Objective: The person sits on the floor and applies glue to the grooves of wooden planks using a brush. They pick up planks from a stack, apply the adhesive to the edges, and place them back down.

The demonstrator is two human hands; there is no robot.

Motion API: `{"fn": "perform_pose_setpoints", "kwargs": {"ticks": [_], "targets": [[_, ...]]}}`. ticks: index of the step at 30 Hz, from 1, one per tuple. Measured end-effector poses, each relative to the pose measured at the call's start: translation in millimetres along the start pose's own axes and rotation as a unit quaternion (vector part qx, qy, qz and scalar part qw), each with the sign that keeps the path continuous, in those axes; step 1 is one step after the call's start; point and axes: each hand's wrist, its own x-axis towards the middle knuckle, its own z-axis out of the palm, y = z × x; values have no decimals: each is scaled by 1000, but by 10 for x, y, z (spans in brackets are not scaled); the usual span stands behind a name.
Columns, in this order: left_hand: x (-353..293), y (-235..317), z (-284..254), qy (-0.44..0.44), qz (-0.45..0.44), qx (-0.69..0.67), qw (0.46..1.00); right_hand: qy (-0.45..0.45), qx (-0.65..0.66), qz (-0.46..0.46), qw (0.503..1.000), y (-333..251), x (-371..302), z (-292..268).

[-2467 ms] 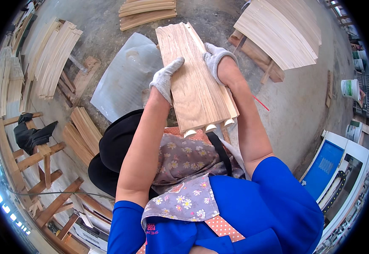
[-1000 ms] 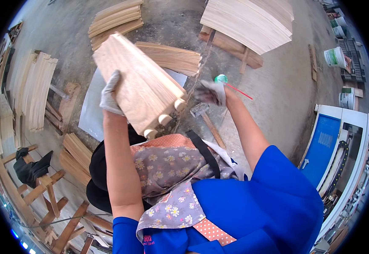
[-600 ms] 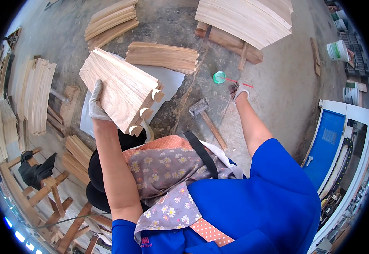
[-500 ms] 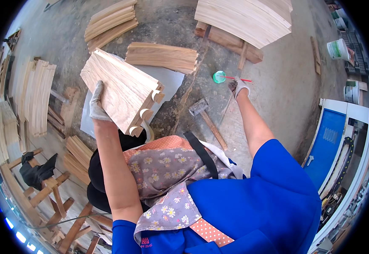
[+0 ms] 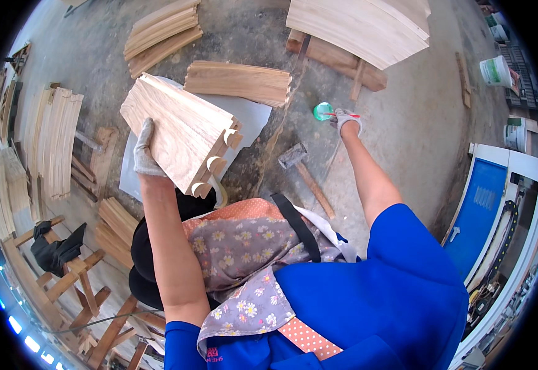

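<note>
So the left hand, in a light grey work glove [image 5: 147, 151], has hold of a pale tan wooden workpiece with a flat, grained top face [image 5: 179, 132]. The thumb lies on the top face; the other fingers are hidden underneath, so I can't tell exactly how they sit. The wood is held up left of centre, tilted, with 3 pale, crescent-shaped ends showing along its near right end.

The right hand, in a stained grey glove [image 5: 347, 122], is reaching well out to the far right with its fingers closed around a thin red stick [image 5: 354, 116]. The stick's left end is at a small round green tub [image 5: 323, 111] on the grey concrete floor [image 5: 398, 142], just left of that hand.

Below the tub there's a hammer with a blocky grey head and wooden handle [image 5: 311, 185] lying on the floor. A whitish sheet [image 5: 253, 120] is spread out behind the workpiece, with a stack of light brown curved boards [image 5: 238, 83] at its far edge. Another brown board stack [image 5: 164, 34] sits far left, and a big pale board stack [image 5: 361, 28] far right, up on thick brown timbers [image 5: 336, 60].
</note>
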Motion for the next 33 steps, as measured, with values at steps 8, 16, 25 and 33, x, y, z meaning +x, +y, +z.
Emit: {"fn": "perform_pose_setpoints", "kwargs": {"ticks": [8,16,25,33], "targets": [[14,-15,15,-7,-6,-15,1000,66,253,152,953,248,180,-238],[-11,-19,5,-3,8,-13,1000,38,360,199,911,309,165,-288],[34,-16,-29,-15,-16,-46,999,53,412,225,881,484,2,-440],[184,-93,-209,-46,-19,-70,996,34,491,192,849,417,-113,-867]]}}
